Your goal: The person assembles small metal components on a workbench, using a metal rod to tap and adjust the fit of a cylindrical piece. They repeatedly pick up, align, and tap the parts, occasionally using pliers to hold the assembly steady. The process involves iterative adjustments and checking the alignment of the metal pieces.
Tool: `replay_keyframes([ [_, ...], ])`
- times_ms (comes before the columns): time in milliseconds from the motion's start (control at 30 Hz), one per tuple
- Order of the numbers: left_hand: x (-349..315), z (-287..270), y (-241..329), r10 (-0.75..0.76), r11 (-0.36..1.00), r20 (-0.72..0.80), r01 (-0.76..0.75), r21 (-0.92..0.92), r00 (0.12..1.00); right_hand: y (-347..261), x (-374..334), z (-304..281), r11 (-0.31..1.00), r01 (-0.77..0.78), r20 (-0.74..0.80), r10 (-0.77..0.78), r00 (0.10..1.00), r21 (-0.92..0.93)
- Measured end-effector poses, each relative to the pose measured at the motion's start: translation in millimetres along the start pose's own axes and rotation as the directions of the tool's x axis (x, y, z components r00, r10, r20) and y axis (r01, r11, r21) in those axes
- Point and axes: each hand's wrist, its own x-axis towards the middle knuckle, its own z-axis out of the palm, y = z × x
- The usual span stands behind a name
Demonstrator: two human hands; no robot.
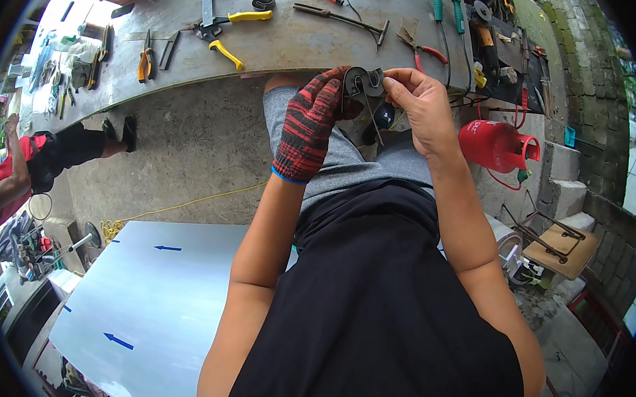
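Observation:
My left hand [309,121] wears a red-and-black striped knit glove with a blue cuff. Its fingers are closed round the left side of a dark grey curled metal piece [355,81]. This piece has a rounded coil and a smaller bend at its right, with a thin straight prong hanging below. I cannot make out its exact kind. My bare right hand [425,110] pinches the right end of it between thumb and fingers. Both hands hold it above my lap, just off the near edge of the metal workbench [194,74]. The gloved fingertips are partly hidden behind the piece.
Pliers [146,57], a yellow-handled tool [249,16], red-handled pliers [430,54] and an angle grinder [487,45] lie on the bench. A red gas cylinder [492,145] stands at right. Behind me is a pale sheet [159,298]. A person [29,159] is at far left.

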Motion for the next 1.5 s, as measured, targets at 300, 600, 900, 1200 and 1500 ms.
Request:
replay_keyframes([
  [300,-6,11,8,-0.026,0.999,-0.059,0.027,0.022,0.998,0,-2,2,1.000,0.011,-0.012,-0.011,1.000,0.004],
  [600,-8,15,17,-0.015,0.987,-0.171,0.042,0.155,0.985,2,-5,0,0.994,0.078,0.012,-0.078,0.997,-0.072],
  [900,-8,16,19,0.046,0.965,-0.181,0.003,0.261,0.982,1,-2,-1,0.978,0.119,0.076,-0.107,0.991,-0.172],
  [1200,-9,19,21,0.067,0.954,-0.163,-0.015,0.300,0.984,0,-5,1,0.990,0.074,0.052,-0.068,0.996,-0.120],
  [1500,-13,23,25,0.072,0.942,-0.078,-0.043,0.333,0.994,0,-7,2,0.995,0.084,0.008,-0.083,0.997,-0.056],
])
